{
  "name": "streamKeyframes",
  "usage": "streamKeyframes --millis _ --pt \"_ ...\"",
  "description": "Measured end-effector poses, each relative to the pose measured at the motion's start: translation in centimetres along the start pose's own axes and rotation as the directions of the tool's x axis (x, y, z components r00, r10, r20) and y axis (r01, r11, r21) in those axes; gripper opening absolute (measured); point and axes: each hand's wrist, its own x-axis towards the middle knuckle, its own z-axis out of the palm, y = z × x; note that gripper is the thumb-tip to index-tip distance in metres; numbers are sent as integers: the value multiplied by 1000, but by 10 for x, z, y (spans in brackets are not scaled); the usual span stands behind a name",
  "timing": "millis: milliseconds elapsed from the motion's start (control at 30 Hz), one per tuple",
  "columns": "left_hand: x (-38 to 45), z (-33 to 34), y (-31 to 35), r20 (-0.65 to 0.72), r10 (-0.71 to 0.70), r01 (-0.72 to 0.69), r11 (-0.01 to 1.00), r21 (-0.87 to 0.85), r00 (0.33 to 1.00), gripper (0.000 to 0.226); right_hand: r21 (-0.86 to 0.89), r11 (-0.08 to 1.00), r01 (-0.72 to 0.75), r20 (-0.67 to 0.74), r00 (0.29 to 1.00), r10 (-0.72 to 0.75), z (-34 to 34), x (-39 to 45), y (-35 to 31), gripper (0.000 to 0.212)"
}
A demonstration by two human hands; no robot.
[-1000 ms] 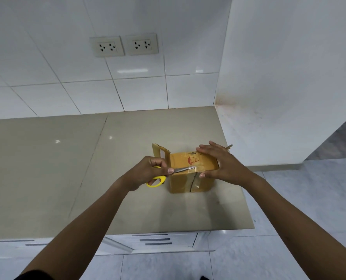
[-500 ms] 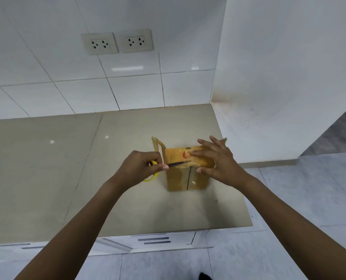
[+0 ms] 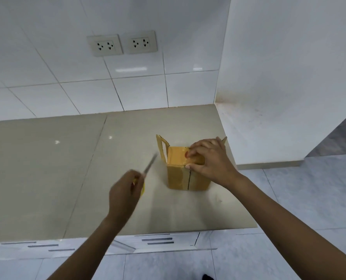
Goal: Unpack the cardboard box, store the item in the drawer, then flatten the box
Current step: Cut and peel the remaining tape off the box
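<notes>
A small yellow-brown cardboard box (image 3: 180, 176) stands on the beige counter (image 3: 67, 174), near its right end. One side flap sticks up at the box's left, another at its far right. My right hand (image 3: 208, 158) lies on the box's top, fingers curled at the top flaps. My left hand (image 3: 125, 190) is left of the box and apart from it, gripping yellow-handled scissors (image 3: 148, 168) whose blades point up and right; the hand and scissors are motion-blurred. Drawer fronts (image 3: 158, 239) with dark handle slots show below the counter's front edge.
A white tiled wall with two double sockets (image 3: 122, 44) rises behind the counter. A white side wall (image 3: 279, 77) closes the counter's right end. Grey floor tiles (image 3: 289, 199) lie to the right and below.
My left hand has pulled the scissors away from the box top, down and to the left. My right hand stayed on the box and curled its fingers onto the top.
</notes>
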Motion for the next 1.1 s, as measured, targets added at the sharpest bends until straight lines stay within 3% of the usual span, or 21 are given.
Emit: streamKeyframes --millis 167,367,467,533,600,667,733,867,933,1033,1100 --pt "-58 29 -30 343 147 -185 979 80 928 40 206 975 -84 76 995 70 -1 4 -10 12" --pt "-31 67 -23 601 5 -5 1000 -2 800 19 368 901 -229 138 972 191 -7 2 -8 14" --pt "-23 71 -12 567 9 8 1000 -28 824 20 396 887 -237 171 968 182 -12 4 -9 16" --pt "-23 67 -4 404 78 -80 997 -10 911 22 430 871 -237 176 969 177 -12 4 -10 19" --pt "-21 57 9 156 174 -174 985 -10 972 16 465 851 -243 172 968 183 -14 4 -10 22" --pt "-11 47 26 -3 251 -250 967 -45 968 14 493 833 -253 176 966 189 -15 3 -9 22" --pt "5 39 44 -42 276 -278 958 -74 960 17 512 819 -260 182 964 193 -16 3 -8 23" --pt "40 34 61 35 157 -156 987 -49 987 38 508 823 -253 170 966 193 -16 2 -11 28" --pt "53 35 50 188 110 -103 994 -45 976 65 470 843 -260 163 965 207 -14 1 -14 29" --pt "70 38 35 510 189 -132 981 -145 840 86 335 902 -272 139 961 238 -12 2 -18 34" --pt "75 39 32 530 241 -195 971 -142 813 81 226 929 -293 132 954 269 -11 3 -23 37"
